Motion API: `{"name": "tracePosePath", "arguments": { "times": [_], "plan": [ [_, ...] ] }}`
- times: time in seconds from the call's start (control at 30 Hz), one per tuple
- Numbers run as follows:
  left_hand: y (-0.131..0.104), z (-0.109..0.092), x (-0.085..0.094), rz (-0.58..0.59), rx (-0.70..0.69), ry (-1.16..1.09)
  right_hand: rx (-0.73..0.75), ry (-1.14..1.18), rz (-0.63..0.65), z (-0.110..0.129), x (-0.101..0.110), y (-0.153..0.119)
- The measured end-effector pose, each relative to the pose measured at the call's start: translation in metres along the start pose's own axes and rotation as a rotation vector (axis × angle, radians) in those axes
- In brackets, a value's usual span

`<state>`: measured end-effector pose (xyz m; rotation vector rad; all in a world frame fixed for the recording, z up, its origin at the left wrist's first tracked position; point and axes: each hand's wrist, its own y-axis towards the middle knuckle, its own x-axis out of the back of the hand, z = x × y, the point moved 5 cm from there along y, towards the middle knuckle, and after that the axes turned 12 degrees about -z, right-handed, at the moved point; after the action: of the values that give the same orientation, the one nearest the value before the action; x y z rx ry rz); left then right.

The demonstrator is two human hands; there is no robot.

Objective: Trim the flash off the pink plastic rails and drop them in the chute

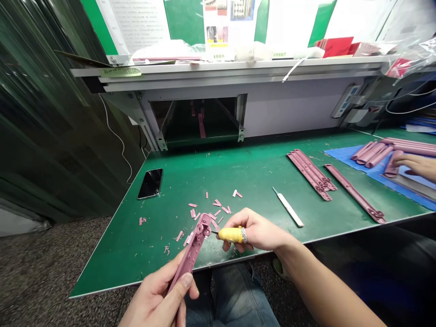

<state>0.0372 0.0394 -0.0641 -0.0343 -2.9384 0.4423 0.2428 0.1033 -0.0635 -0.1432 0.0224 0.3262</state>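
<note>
My left hand point(166, 290) grips a long pink plastic housing point(192, 250), its hollow ribbed side showing and its rounded end tilted up and away. In my right hand point(254, 231) is a small tool with a yellow wrapped handle point(231, 235) and a thin dark tip. That tip points left at the rounded end of the housing; whether it touches cannot be made out. Beyond my hands, pink plastic scraps point(218, 209) lie scattered on the green table point(177, 172). A white-handled craft knife point(289, 209) rests to the right of my right hand.
Several pink housings point(308, 172) lie side by side at the right, with a single one point(354, 193) beside them. Further right, a co-worker's hand point(418, 165) touches pink parts on a blue sheet point(344, 156). A phone point(150, 183) lies at the left; a chute point(200, 120) opens at the back.
</note>
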Motion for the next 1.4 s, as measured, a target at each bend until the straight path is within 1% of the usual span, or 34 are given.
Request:
{"name": "tracePosePath", "arguments": {
  "times": [0.07, 0.13, 0.2, 0.23, 0.27, 0.33, 0.37, 0.4, 0.43, 0.47, 0.53, 0.57, 0.63, 0.7, 0.77, 0.87, 0.97, 1.07, 1.23, 1.4],
  "plan": [
    [-0.001, 0.0, 0.001, -0.006, -0.021, 0.036, -0.109, 0.029, 0.158, -0.004, -0.002, 0.001],
    [-0.002, -0.002, 0.001, -0.01, -0.056, 0.069, -0.189, 0.131, 0.287, -0.011, -0.006, 0.002],
    [-0.002, -0.006, 0.001, -0.016, -0.098, 0.094, -0.201, 0.257, 0.343, -0.019, -0.011, 0.003],
    [-0.002, -0.007, 0.002, -0.023, -0.113, 0.106, -0.184, 0.316, 0.333, -0.022, -0.014, 0.003],
    [0.0, -0.007, 0.005, -0.028, -0.124, 0.116, -0.151, 0.37, 0.293, -0.025, -0.015, 0.002],
    [0.005, -0.007, 0.011, -0.018, -0.125, 0.134, -0.041, 0.411, 0.15, -0.025, -0.016, 0.0],
    [0.009, -0.006, 0.015, 0.008, -0.125, 0.157, 0.034, 0.365, 0.063, -0.022, -0.016, -0.003],
    [0.013, -0.006, 0.019, 0.043, -0.14, 0.198, 0.124, 0.263, -0.024, -0.018, -0.016, -0.005],
    [0.018, -0.007, 0.024, 0.079, -0.18, 0.26, 0.228, 0.102, -0.101, -0.011, -0.016, -0.008],
    [0.022, -0.009, 0.028, 0.109, -0.249, 0.345, 0.337, -0.104, -0.168, -0.004, -0.017, -0.01],
    [0.03, -0.018, 0.037, 0.152, -0.46, 0.559, 0.535, -0.526, -0.265, 0.009, -0.022, -0.012],
    [0.033, -0.024, 0.04, 0.159, -0.582, 0.667, 0.608, -0.701, -0.294, 0.014, -0.024, -0.011],
    [0.036, -0.038, 0.047, 0.131, -0.823, 0.853, 0.697, -0.954, -0.318, 0.02, -0.027, -0.008],
    [0.036, -0.054, 0.053, 0.077, -1.04, 0.99, 0.745, -1.122, -0.294, 0.024, -0.03, -0.005],
    [0.031, -0.071, 0.058, 0.034, -1.223, 1.07, 0.806, -1.232, -0.275, 0.029, -0.034, -0.006],
    [0.024, -0.089, 0.061, 0.033, -1.378, 1.137, 0.906, -1.271, -0.294, 0.04, -0.039, -0.012],
    [0.019, -0.095, 0.062, 0.029, -1.458, 1.187, 0.944, -1.281, -0.317, 0.046, -0.042, -0.015],
    [0.015, -0.094, 0.063, 0.013, -1.506, 1.254, 0.945, -1.31, -0.311, 0.045, -0.043, -0.015],
    [0.009, -0.092, 0.067, -0.003, -1.533, 1.31, 1.009, -1.292, -0.345, 0.05, -0.043, -0.017],
    [0.009, -0.091, 0.071, -0.009, -1.516, 1.31, 1.05, -1.275, -0.356, 0.056, -0.044, -0.023]
  ]
}}
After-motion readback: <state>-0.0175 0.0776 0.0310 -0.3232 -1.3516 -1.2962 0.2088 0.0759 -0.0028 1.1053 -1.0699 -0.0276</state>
